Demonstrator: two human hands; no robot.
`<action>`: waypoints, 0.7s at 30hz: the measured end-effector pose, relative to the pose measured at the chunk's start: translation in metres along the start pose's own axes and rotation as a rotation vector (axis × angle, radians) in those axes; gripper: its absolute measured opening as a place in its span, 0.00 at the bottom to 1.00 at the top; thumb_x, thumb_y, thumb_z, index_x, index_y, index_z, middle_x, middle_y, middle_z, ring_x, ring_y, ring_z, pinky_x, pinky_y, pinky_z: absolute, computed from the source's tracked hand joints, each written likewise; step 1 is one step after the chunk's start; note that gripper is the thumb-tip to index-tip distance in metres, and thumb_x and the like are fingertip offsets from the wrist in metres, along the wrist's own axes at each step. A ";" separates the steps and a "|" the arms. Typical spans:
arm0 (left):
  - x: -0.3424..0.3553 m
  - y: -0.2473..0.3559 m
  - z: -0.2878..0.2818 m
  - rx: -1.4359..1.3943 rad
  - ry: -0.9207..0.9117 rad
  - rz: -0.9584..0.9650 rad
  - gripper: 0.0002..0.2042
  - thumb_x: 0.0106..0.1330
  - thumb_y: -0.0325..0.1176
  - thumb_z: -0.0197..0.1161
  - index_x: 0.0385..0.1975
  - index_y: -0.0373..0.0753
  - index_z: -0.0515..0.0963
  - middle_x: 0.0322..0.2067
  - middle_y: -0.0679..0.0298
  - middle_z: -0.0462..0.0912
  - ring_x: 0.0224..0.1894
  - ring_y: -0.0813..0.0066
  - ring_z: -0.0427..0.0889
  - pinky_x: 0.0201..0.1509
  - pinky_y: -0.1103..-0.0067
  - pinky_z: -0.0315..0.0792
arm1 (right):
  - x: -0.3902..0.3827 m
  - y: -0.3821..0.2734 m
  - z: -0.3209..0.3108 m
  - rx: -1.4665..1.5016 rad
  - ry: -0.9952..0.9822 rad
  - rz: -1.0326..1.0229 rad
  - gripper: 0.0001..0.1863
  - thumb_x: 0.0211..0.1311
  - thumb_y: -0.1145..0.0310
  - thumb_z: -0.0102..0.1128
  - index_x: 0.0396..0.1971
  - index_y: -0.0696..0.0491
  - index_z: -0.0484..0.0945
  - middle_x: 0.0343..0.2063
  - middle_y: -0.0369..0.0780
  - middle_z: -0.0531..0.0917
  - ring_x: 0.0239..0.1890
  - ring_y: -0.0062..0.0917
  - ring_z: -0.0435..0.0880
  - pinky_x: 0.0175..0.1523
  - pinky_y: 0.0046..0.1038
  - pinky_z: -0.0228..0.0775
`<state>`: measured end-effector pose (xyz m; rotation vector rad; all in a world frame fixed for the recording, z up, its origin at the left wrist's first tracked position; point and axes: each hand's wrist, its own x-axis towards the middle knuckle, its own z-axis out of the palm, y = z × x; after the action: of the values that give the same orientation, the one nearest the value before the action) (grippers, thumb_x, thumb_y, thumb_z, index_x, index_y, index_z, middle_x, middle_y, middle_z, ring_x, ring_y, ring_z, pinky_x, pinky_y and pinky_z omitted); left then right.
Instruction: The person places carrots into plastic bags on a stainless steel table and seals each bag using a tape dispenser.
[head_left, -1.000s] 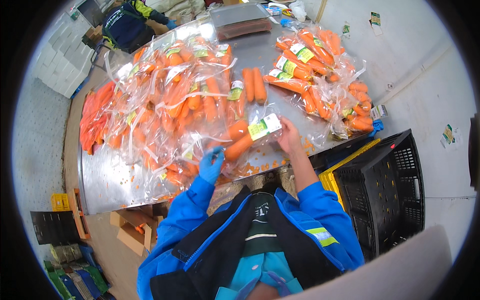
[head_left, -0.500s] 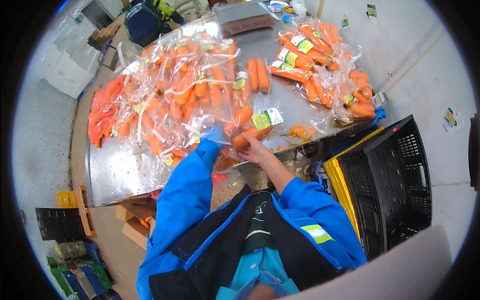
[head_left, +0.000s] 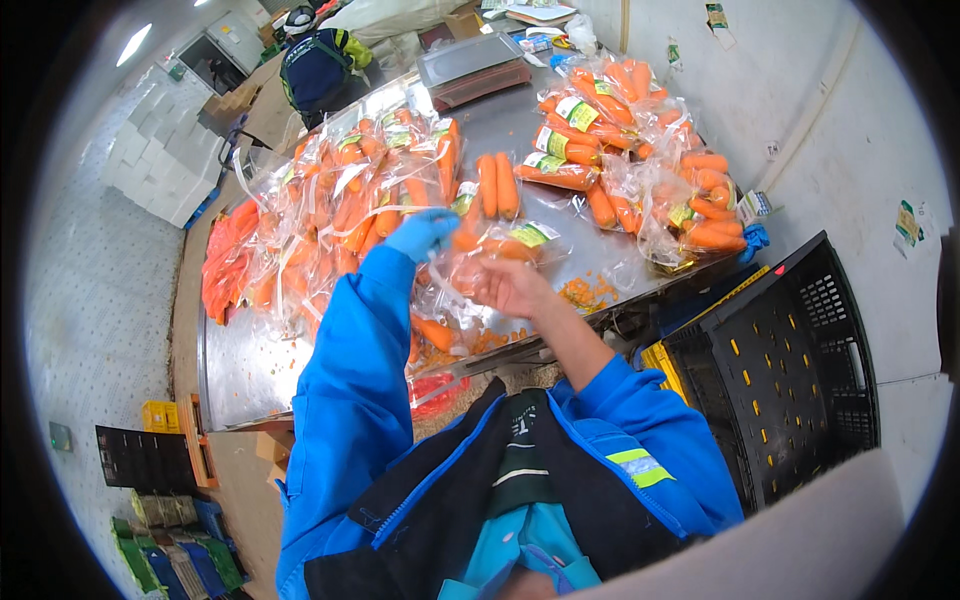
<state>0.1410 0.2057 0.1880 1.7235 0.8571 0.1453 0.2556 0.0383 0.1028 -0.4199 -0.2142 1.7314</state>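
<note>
Blue-gloved left hand (head_left: pixel 420 233) looked pinched on a clear plastic carrot bag (head_left: pixel 512 248), probably keeping it gathered. Couldn't tell if the bare right hand (head_left: pixel 512 287) gripped anything. Bag lay on the shiny steel table (head_left: pixel 240 370).

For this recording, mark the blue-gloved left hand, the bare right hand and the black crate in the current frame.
Blue-gloved left hand (head_left: pixel 421 234): head view, middle of the gloved hand.
Bare right hand (head_left: pixel 513 287): head view, middle of the hand.
Black crate (head_left: pixel 812 405): head view, its slotted inner panel.
</note>
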 end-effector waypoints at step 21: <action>-0.084 0.035 0.070 -1.009 -0.130 -0.138 0.15 0.64 0.39 0.52 0.46 0.38 0.71 0.22 0.65 0.75 0.24 0.79 0.73 0.25 0.84 0.68 | -0.024 -0.035 0.046 -0.728 0.045 -0.357 0.09 0.57 0.66 0.50 0.28 0.57 0.75 0.24 0.37 0.80 0.24 0.18 0.78 0.30 0.20 0.70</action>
<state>0.1318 0.0964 0.2219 0.7189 0.6283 0.3063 0.2733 0.0264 0.1615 -0.8870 -0.8458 1.2481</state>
